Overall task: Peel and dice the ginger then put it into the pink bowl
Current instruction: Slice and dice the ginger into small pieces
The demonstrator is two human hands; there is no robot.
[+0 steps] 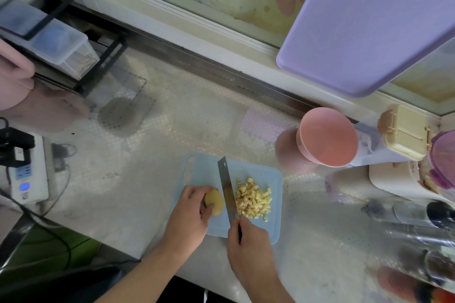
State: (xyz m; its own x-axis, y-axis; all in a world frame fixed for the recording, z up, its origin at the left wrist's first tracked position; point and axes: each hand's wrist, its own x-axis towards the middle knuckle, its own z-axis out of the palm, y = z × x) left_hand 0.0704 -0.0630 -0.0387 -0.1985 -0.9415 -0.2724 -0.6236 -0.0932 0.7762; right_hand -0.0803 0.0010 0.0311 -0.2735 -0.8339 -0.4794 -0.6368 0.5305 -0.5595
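A peeled yellow ginger piece [214, 202] lies on the light blue cutting board [270, 177], and my left hand [190, 209] grips it from the left. My right hand [248, 241] grips the handle of a knife [227, 189], whose blade stands on the board just right of the ginger. A heap of diced ginger [253, 199] lies on the board right of the blade. The pink bowl [326, 136] stands behind the board to the right, apparently with nothing in it.
A purple board [364, 24] leans at the window behind the bowl. A cream lidded box [403, 130] and jars [418, 229] crowd the right side. A power strip [27, 174] with cables lies at the left, a black rack [61, 39] behind it.
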